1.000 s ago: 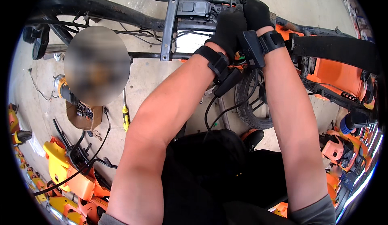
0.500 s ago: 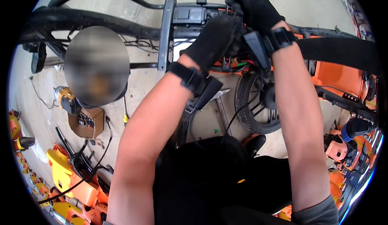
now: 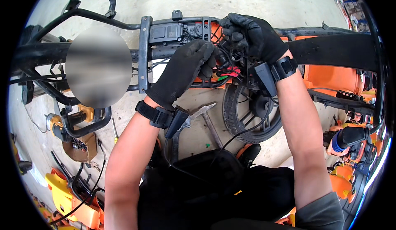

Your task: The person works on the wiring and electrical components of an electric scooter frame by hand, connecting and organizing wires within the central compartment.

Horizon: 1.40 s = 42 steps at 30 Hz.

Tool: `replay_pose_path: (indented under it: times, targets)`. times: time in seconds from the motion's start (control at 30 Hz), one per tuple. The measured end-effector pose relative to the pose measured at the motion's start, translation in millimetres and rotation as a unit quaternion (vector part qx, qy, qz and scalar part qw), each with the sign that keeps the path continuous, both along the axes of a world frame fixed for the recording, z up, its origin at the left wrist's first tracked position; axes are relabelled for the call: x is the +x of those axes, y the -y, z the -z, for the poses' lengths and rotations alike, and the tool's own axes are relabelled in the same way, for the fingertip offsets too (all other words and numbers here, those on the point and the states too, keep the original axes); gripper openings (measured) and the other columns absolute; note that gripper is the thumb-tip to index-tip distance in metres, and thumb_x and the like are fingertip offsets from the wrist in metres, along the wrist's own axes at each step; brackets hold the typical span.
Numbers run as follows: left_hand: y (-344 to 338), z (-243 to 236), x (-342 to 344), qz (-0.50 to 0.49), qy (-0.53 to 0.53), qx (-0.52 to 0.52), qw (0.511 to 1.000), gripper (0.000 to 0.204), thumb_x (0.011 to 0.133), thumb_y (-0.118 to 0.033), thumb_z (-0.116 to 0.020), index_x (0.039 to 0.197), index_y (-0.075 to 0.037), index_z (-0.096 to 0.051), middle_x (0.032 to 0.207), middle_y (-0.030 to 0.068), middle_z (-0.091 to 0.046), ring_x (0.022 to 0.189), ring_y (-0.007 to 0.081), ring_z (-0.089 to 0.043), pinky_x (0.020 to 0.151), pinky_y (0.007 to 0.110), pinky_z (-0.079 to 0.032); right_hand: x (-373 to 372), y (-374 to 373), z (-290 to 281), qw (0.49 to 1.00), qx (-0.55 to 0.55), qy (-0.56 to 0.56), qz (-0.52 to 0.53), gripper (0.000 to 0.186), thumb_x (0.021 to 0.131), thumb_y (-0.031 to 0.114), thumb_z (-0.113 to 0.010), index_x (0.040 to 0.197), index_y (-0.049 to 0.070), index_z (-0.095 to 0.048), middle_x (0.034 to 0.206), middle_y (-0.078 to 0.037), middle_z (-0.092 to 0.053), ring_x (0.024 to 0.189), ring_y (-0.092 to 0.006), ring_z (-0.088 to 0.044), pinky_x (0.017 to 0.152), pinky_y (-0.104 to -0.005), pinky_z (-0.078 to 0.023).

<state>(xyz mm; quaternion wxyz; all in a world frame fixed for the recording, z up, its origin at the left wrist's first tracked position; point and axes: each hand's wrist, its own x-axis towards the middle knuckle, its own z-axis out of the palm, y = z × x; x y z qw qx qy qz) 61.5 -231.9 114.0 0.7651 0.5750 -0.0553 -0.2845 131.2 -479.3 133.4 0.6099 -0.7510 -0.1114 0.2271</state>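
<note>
Black gloves cover both of my hands over the open middle of a black scooter frame (image 3: 145,56). My left hand (image 3: 181,69) is closed, its fingers curled at the edge of a bundle of black wires (image 3: 220,44). Just right of the bundle, my right hand (image 3: 260,38) has its fingers bent inward in a closed grip. What either hand pinches is hidden by the gloves. Below the fingers are a red connector (image 3: 233,71) and a green one (image 3: 222,78). A black controller box (image 3: 166,33) sits on the frame left of the wires.
Under the frame stands a spoked wheel (image 3: 231,114), with a hammer (image 3: 211,126) on the floor beside it. To the left are a screwdriver (image 3: 116,139), a cardboard box (image 3: 93,147) of small parts and a yellow power tool (image 3: 68,120). Yellow and orange body panels (image 3: 68,188) lie lower left.
My hands have drawn apart, the left toward the left and down, uncovering the wires and red connector. The view has shifted, so the frame sits farther left and lower.
</note>
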Motion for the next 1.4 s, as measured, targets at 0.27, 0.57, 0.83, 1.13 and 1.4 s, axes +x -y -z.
replay_pose_path:
  times: [0.27, 0.57, 0.83, 1.13, 1.4]
  targets:
    - [-2, 3, -3, -0.009, -0.007, -0.049, 0.999, 0.034, 0.107, -0.033, -0.053, 0.122, -0.004, -0.064, 0.085, 0.0004, -0.063, 0.068, 0.0072, -0.057, 0.064, 0.022, -0.050, -5, -17, -20, 0.932, 0.180, -0.276, 0.150, 0.034, 0.107, 0.024, -0.053, 0.119, -0.006, -0.063, 0.089, -0.008, -0.066, 0.065, -0.0082, -0.054, 0.049, -0.0187, -0.043]
    - [-5, 3, -3, 0.002, -0.019, -0.089, 0.996, 0.031, 0.106, -0.025, -0.053, 0.129, -0.005, -0.060, 0.102, 0.0007, -0.066, 0.085, 0.0068, -0.062, 0.074, 0.022, -0.053, -10, -3, -12, 0.994, 0.017, 0.108, 0.006, 0.033, 0.106, 0.024, -0.053, 0.113, -0.004, -0.067, 0.089, -0.006, -0.068, 0.067, -0.0083, -0.058, 0.052, -0.0210, -0.045]
    - [-7, 8, -3, 0.005, -0.016, -0.109, 0.994, 0.029, 0.104, -0.013, -0.053, 0.129, -0.001, -0.060, 0.107, 0.0058, -0.068, 0.092, 0.0118, -0.065, 0.085, 0.028, -0.057, -5, -8, -33, 0.970, -0.217, 0.020, 0.110, 0.026, 0.097, 0.019, -0.059, 0.109, 0.000, -0.071, 0.086, -0.009, -0.072, 0.068, -0.0136, -0.065, 0.063, -0.0289, -0.052]
    - [3, 6, -28, 0.153, 0.100, 0.010, 0.983, 0.027, 0.096, -0.006, -0.062, 0.122, -0.003, -0.066, 0.104, 0.0054, -0.069, 0.095, 0.0129, -0.063, 0.087, 0.030, -0.053, -1, -4, -13, 0.915, -0.351, 0.187, 0.070, 0.027, 0.091, 0.012, -0.060, 0.114, 0.004, -0.071, 0.093, -0.013, -0.076, 0.084, -0.0214, -0.071, 0.078, -0.0352, -0.054]
    - [5, -12, -37, 0.223, 0.139, 0.044, 0.964, 0.027, 0.094, -0.005, -0.064, 0.120, -0.002, -0.067, 0.106, 0.0070, -0.071, 0.098, 0.0138, -0.064, 0.088, 0.030, -0.052, 5, 8, -17, 0.937, -0.306, 0.136, 0.099, 0.026, 0.090, 0.016, -0.064, 0.112, 0.004, -0.071, 0.094, -0.013, -0.075, 0.084, -0.0211, -0.071, 0.076, -0.0353, -0.055]
